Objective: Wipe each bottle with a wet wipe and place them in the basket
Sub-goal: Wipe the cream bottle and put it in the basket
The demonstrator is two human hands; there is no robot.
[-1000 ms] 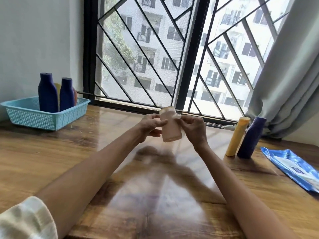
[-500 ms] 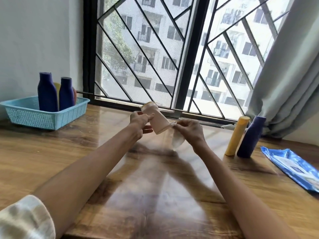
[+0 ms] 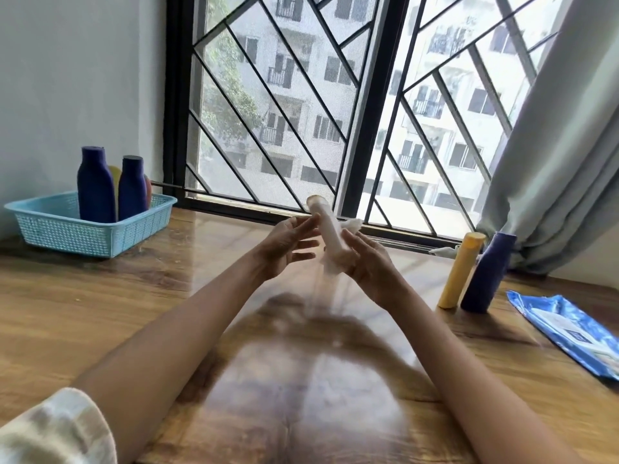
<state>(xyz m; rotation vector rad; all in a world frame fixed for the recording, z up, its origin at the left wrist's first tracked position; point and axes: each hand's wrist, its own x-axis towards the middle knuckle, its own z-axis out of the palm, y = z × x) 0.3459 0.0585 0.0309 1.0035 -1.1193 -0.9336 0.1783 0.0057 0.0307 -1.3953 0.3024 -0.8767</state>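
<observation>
the right hand (image 3: 370, 267) curls round the lower part of a pale beige bottle (image 3: 330, 234), holding it tilted above the middle of the wooden table (image 3: 100, 316), with a white wet wipe (image 3: 350, 226) bunched against it. the left hand (image 3: 284, 247) is just left of the bottle, fingers spread and relaxed, gripping nothing. far left, a light blue basket (image 3: 67, 229) holds two dark blue bottles (image 3: 95, 189). at right a yellow bottle (image 3: 462, 271) and a dark blue bottle (image 3: 487, 272) stand together, near a blue wipes pack (image 3: 569, 333).
</observation>
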